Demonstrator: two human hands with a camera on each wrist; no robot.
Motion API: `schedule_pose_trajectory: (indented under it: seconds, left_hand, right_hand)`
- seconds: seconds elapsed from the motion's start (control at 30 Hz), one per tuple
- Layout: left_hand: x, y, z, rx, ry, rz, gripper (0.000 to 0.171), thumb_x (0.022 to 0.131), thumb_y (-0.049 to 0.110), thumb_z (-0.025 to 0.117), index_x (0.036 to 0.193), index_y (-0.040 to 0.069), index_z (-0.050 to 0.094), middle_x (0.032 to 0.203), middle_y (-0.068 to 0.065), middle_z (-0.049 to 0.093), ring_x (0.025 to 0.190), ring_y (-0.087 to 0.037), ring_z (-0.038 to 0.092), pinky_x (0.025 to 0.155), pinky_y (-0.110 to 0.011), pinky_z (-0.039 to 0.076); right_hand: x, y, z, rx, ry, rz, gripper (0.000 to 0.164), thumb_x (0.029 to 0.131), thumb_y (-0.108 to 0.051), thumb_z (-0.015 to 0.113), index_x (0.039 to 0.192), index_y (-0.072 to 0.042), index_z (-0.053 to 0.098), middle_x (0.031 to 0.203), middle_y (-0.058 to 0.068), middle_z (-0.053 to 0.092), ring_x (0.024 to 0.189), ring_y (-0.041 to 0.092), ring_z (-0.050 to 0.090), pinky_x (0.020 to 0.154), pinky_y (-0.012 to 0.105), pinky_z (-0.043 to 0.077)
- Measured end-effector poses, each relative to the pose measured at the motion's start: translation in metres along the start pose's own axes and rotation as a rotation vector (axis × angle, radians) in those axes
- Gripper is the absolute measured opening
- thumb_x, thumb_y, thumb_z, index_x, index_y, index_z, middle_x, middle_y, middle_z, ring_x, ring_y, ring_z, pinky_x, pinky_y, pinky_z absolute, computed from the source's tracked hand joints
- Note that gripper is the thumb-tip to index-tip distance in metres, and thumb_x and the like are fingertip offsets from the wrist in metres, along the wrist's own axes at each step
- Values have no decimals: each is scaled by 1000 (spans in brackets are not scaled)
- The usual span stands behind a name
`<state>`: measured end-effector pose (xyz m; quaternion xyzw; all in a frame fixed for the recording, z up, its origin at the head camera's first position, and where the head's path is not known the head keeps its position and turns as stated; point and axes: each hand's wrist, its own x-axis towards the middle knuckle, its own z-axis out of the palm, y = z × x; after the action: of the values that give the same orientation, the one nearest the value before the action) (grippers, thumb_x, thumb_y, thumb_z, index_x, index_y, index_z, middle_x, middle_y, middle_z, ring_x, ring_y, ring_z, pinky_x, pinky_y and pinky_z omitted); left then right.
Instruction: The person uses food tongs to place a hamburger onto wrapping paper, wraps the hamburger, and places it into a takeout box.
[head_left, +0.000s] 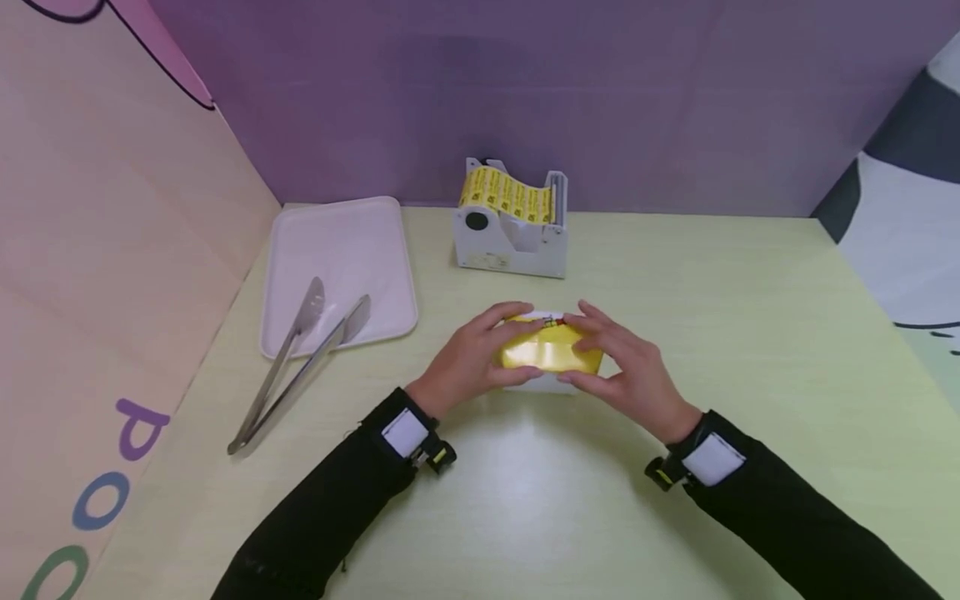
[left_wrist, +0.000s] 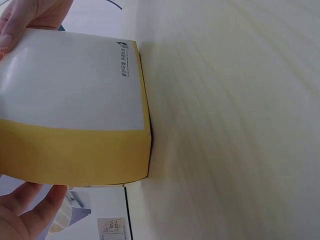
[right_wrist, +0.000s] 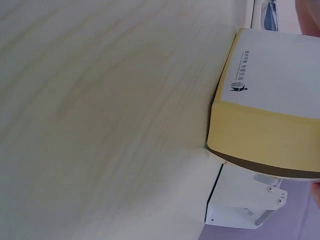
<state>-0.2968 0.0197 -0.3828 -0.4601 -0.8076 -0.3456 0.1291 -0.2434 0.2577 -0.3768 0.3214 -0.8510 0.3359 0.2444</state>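
A small yellow-and-white paper box [head_left: 551, 350] stands on the table, its glossy yellow top facing up. My left hand [head_left: 467, 358] grips its left end, thumb at the near edge and fingers reaching over the far edge. On the right end, my right hand [head_left: 636, 379] holds it the same way. Both wrist views show the white near face of the box [left_wrist: 75, 80], with small black print near its lower edge, between yellow side panels. In the right wrist view the box [right_wrist: 265, 135] hides most of the right hand.
Behind the box stands a grey dispenser [head_left: 510, 254] with a roll of yellow printed labels [head_left: 506, 194]. To the left lies a white tray [head_left: 345, 242], with metal tongs [head_left: 309, 308] resting partly across its near edge. A purple wall [head_left: 637, 108] closes off the back.
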Motion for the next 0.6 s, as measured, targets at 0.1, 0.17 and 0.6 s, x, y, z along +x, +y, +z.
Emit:
schedule_pose_trajectory:
  seconds: [0.1, 0.17, 0.6]
  left_hand:
    - [1, 1, 0, -2, -12, -17, 57, 81, 32, 80, 129, 8, 61, 136, -12, 51, 120, -23, 54, 98, -28, 47]
    - [1, 1, 0, -5, -16, -32, 58, 81, 33, 80, 130, 8, 60, 136, -12, 51, 119, -23, 54, 97, -29, 48]
    - [3, 5, 1, 46, -17, -55, 62, 80, 34, 81, 131, 6, 59, 137, -12, 50, 120, -22, 54, 98, -27, 47]
  right_hand:
    - [0, 0, 0, -17, -6, -3, 58, 87, -52, 62, 107, 3, 64, 123, 19, 64, 128, 34, 50, 99, 14, 38]
    - [-1, 0, -1, -53, -4, -26, 60, 89, -53, 59, 110, 3, 65, 125, 19, 62, 128, 35, 49, 102, 16, 36]
    - [0, -15, -5, -505, 26, -232, 63, 100, -51, 42, 99, 2, 75, 83, 12, 60, 75, 30, 53, 67, 42, 46]
